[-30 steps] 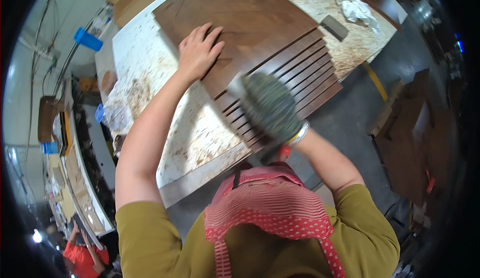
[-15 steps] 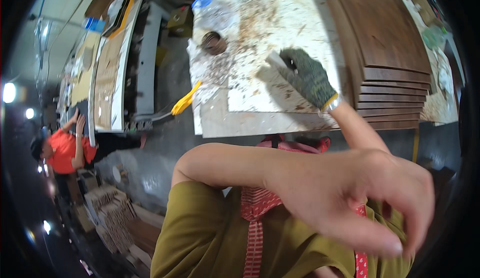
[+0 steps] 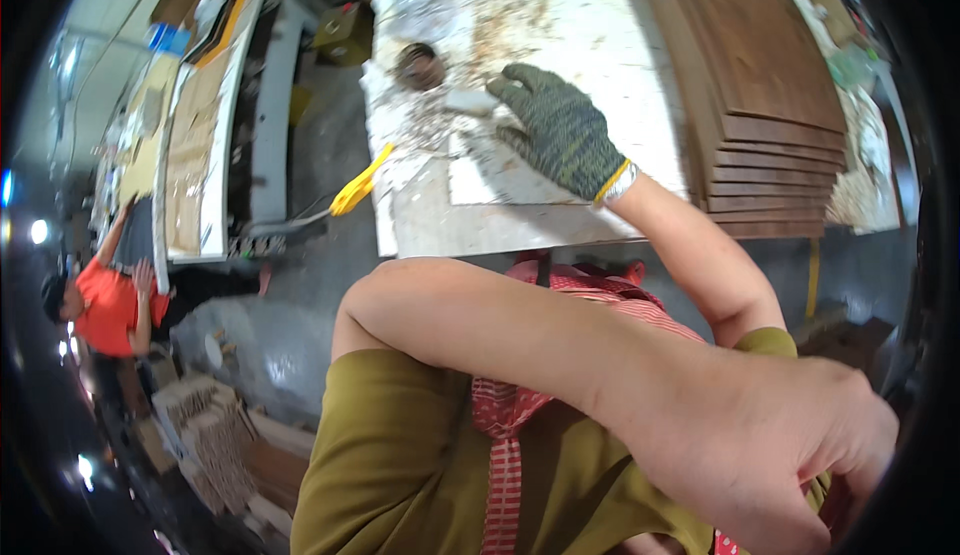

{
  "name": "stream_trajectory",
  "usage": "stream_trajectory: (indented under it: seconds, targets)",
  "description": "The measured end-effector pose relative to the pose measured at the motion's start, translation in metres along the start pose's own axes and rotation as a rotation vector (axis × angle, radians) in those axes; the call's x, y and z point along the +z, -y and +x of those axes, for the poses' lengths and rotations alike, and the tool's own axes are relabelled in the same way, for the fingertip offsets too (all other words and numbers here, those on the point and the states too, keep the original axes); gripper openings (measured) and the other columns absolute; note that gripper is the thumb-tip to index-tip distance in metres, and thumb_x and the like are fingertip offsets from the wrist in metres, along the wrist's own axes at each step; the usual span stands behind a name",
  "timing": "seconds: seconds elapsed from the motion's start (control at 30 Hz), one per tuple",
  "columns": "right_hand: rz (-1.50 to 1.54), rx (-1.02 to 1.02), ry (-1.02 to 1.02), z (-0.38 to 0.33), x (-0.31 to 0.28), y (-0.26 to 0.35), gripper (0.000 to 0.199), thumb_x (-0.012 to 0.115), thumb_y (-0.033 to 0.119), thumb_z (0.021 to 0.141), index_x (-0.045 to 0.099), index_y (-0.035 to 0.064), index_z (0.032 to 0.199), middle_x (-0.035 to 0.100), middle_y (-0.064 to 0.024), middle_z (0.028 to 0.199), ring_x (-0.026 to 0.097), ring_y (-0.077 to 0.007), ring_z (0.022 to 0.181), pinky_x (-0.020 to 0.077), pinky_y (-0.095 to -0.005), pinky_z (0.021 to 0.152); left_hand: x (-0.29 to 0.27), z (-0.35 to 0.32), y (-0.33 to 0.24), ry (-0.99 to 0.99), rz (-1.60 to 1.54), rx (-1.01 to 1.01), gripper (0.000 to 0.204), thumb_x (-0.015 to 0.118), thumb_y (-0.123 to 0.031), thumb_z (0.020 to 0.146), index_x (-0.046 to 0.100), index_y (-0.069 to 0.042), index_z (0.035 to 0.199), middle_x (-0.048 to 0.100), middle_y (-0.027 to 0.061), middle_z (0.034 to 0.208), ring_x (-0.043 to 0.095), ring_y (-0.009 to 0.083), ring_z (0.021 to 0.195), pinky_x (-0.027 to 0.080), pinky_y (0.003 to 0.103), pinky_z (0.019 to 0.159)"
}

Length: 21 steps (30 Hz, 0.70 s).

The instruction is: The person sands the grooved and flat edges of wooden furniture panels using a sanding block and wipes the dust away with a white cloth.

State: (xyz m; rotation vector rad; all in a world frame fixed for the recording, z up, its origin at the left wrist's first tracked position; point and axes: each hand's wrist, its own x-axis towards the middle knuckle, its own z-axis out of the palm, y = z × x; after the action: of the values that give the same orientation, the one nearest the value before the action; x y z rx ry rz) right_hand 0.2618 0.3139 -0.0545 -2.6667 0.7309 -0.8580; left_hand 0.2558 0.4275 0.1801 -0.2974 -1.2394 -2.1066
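Note:
My right hand (image 3: 560,130), in a dark knit glove with a yellow cuff, reaches out over the stained white tabletop (image 3: 520,217). Its fingers close around a small grey block (image 3: 470,103) that rests on the table. A round brown tin (image 3: 420,65) stands just left of the block. My bare left hand (image 3: 790,450) is close to the camera at the lower right, its forearm crossing my chest over a red checked apron (image 3: 500,415). Its fingers are loosely bent and nothing shows in it. A stack of dark brown wooden boards (image 3: 770,85) lies right of the gloved hand.
A yellow-handled tool (image 3: 358,188) pokes out past the table's left edge. Long benches with boards (image 3: 190,155) run along the left. A person in an orange shirt (image 3: 100,305) works at far left. Piles of small wooden pieces (image 3: 215,435) sit on the floor.
The view has swung left from the boards to the table's left end. My gloved right hand has slid the grey block left toward the tin. My left hand dropped lower right.

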Motion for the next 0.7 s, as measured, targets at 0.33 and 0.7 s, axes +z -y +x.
stream_trajectory:
  seconds: [0.33, 0.7]
  targets:
    - [0.008, 0.382, -0.105, -0.165, -0.191, -0.052, 0.037, 0.07, 0.019, 0.081, 0.063, 0.0067, 0.116, 0.059, -0.015, 0.119, 0.059, -0.0332, 0.109, 0.0493, -0.0425, 0.091, 0.002, 0.132, 0.117, 0.356, -0.208, 0.127, 0.035, 0.073, -0.039, 0.087, 0.068, -0.005, 0.09, 0.065, 0.0082, 0.087, 0.065, 0.0183, 0.081, 0.05, 0.026, 0.066]
    - [0.145, 0.654, -0.32, -0.28, -0.335, -0.156, 0.034, 0.069, 0.011, 0.083, 0.064, 0.0062, 0.117, 0.06, -0.0133, 0.12, 0.061, -0.0283, 0.109, 0.0499, -0.0349, 0.09, -0.039, 0.286, 0.198, 0.374, -0.241, -0.186, 0.027, 0.067, -0.03, 0.09, 0.068, -0.004, 0.095, 0.066, 0.0083, 0.092, 0.064, 0.0166, 0.088, 0.049, 0.028, 0.074]
